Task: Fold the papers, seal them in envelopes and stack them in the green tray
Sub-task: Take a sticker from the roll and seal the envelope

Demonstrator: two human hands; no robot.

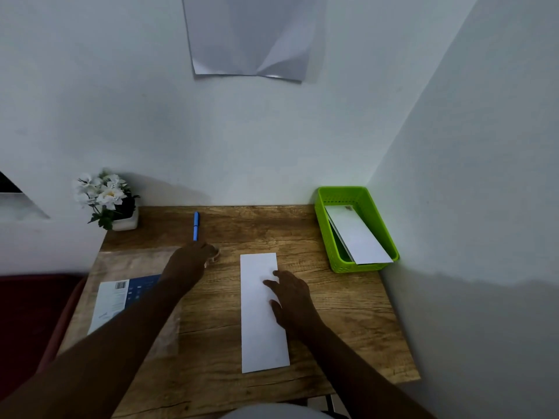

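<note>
A folded white paper (260,337) lies lengthwise in the middle of the wooden desk (348,313). My right hand (290,300) rests flat on its right half, with the fingers spread. My left hand (189,263) reaches forward to the left of the paper, just below a blue pen (196,225). Its fingers bend down over a small pale thing (215,254) that I cannot make out, and the grip is hidden. The green tray (326,237) stands at the back right corner with white envelopes (357,237) leaning inside it.
A clear plastic packet with a blue and white label (121,297) lies on the desk's left side under my left forearm. A white pot of white flowers (106,201) stands at the back left. Walls close the desk at the back and right.
</note>
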